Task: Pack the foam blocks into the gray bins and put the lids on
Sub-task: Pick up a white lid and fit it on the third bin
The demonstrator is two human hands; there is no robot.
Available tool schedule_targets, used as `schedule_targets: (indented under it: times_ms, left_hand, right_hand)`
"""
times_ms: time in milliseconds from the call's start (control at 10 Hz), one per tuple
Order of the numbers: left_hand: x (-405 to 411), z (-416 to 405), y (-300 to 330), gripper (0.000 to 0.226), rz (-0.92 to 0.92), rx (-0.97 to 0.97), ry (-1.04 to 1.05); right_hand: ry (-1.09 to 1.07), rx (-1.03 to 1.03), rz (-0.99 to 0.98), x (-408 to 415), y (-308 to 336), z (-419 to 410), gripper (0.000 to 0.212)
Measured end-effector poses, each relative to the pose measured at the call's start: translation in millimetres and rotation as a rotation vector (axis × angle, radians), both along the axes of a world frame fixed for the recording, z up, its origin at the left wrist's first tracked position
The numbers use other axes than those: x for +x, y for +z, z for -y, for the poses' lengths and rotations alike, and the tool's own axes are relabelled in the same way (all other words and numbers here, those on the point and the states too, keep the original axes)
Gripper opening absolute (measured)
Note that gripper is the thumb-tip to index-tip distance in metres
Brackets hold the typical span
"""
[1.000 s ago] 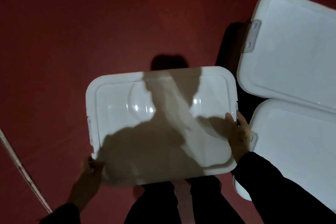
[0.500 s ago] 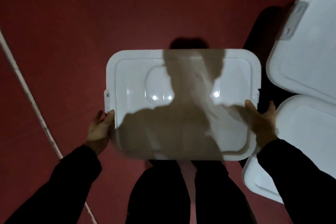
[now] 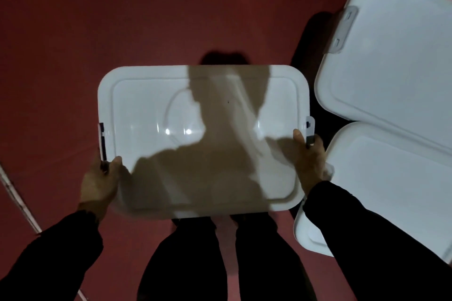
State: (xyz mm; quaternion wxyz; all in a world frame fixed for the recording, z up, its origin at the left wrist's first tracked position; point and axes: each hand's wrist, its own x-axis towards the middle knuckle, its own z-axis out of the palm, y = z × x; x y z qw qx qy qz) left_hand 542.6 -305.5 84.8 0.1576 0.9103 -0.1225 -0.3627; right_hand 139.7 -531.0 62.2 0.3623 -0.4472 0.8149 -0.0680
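The white lid point(image 3: 171, 115) sits at the centre of the frame, held flat above the dark red floor point(image 3: 122, 19) and the person's legs. It's a broad, thin plastic sheet w/ a raised rim and rounded corners: prob. light and fairly stiff, though likely to flex a bit if held by one edge only. The surface looks glossy, so smooth and a little slippery. The best hold is the two short ends, near the latch tabs, one hand per side, which is how it's carried here.

The left hand point(image 3: 99, 183) grips the lid's lower-left edge, thumb on top, fingers wrapped under, just below the dark left latch point(image 3: 102, 139). The right hand point(image 3: 309, 161) holds the right edge w/ its thumb on top next to the right latch point(image 3: 310, 129); its fingers go under the rim and are out of sight, so how tightly they clamp I can't quite tell. Both hands are closed on the lid, not spread.

At the right of the frame two more white lids point(image 3: 396, 61) lie close together, prob. on bins, though no bin wall or foam shows. A pale line point(image 3: 22, 205) crosses the floor at lower left.
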Motion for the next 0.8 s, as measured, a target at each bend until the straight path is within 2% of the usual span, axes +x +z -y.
schedule_targets:
  times_ms: [100, 200, 300, 400, 600, 700, 800]
  left_hand:
    - [1.4, 1.7, 0.9, 0.04, 0.037, 0.023, -0.029]
    - [-2.2, 0.8, 0.6, 0.039, 0.064, 0.026, -0.05]
    - [-9.2, 2.5, 1.1, 0.065, 0.086, 0.021, -0.099]
    - [-13.9, 7.2, 3.1, 0.064, 0.147, 0.05, -0.163]
    - [-9.9, 9.5, 10.1, 0.07, 0.179, 0.236, -0.273]
    - [-6.1, 17.8, 17.2, 0.079, 0.069, 0.323, -0.26]
    - [-23.7, 25.5, 36.3, 0.067, 0.1, 0.102, -0.285]
  right_hand:
    - [0.053, -0.163, -0.17, 15.0, 19.6, -11.2, 0.04]
    - [0.168, -0.125, -0.23, 16.6, 32.3, -14.8, 0.027]
    - [0.241, -0.135, -0.236, 13.0, 31.3, -11.0, 0.019]
    - [0.201, -0.154, -0.217, 21.6, 31.1, -13.9, 0.014]
    - [0.48, -0.32, -0.41, 22.1, 36.6, -18.0, 0.013]
    - [0.403, -0.267, -0.278, 11.0, 35.6, -18.0, 0.014]
    - [0.361, -0.209, -0.139, 11.1, 52.5, -14.5, 0.027]
